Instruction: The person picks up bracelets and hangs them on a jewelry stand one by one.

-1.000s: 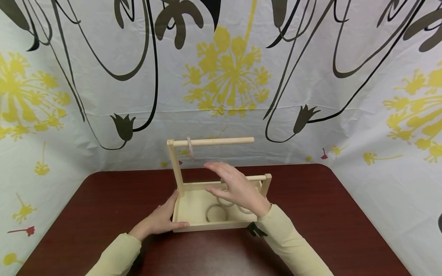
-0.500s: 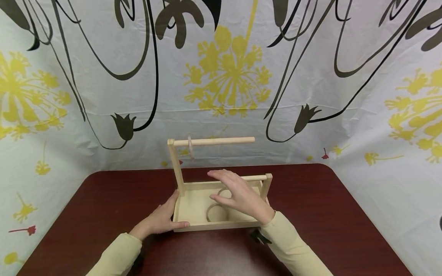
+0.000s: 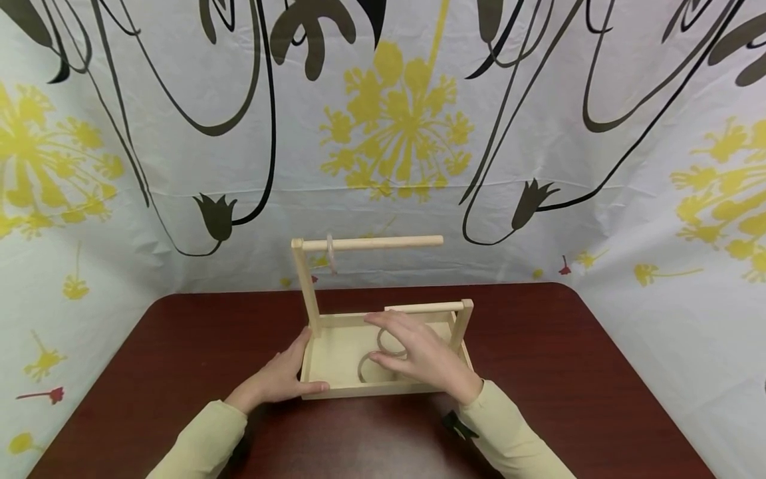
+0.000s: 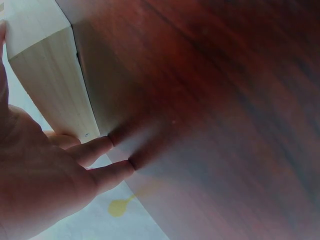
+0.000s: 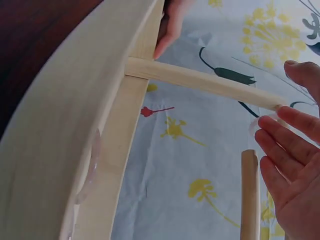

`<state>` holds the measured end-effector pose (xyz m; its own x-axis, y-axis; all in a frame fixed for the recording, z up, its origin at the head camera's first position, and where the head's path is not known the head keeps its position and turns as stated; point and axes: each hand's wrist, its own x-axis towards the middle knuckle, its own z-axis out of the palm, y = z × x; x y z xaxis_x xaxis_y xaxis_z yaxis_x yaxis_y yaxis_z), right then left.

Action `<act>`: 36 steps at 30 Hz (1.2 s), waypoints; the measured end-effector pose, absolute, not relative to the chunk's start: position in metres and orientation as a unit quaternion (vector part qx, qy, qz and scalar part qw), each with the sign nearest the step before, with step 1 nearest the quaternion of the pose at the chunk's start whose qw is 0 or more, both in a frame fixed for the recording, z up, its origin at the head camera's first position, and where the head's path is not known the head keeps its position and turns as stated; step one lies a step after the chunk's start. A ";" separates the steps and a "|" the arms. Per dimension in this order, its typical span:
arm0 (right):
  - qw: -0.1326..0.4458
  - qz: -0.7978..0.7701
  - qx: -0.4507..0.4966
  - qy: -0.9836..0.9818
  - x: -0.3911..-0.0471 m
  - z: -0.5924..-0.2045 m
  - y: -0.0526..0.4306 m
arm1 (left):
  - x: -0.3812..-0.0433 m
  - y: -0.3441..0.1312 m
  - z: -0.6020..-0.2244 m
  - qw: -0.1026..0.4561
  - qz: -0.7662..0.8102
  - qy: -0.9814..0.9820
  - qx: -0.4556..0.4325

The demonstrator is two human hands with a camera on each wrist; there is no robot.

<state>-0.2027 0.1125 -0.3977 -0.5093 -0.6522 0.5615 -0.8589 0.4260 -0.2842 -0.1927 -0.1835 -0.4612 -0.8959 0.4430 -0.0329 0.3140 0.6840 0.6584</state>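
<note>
Translucent plastic-looking rings (image 3: 360, 368) in pale oblong wooden tray (image 3: 337, 358)—left hand (image 3: 277, 377) straight-fingered against nine-o'clock end, right hand (image 3: 426, 354) unclenched, empty—may slip if ill-pinched.

Curtained-off nook (image 3: 395, 219); bldg. type (home, lab, etc.) not determinable. Evid.: white flower-print cloth (image 3: 383, 209), w/ creases, hung at back & both sides of dk. red-brown wood-grain surface (image 3: 568, 372), far corners rounded.
</note>
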 end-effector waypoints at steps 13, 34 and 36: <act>0.159 0.252 0.477 -0.827 -0.197 -0.414 0.120 | -0.196 -0.184 -0.462 0.094 0.323 0.920 0.201; 0.018 0.298 0.417 -0.858 -0.202 -0.447 0.135 | -0.196 -0.185 -0.464 0.101 0.329 0.917 0.203; 0.013 0.296 0.414 -0.861 -0.202 -0.449 0.135 | -0.196 -0.185 -0.464 0.099 0.328 0.917 0.204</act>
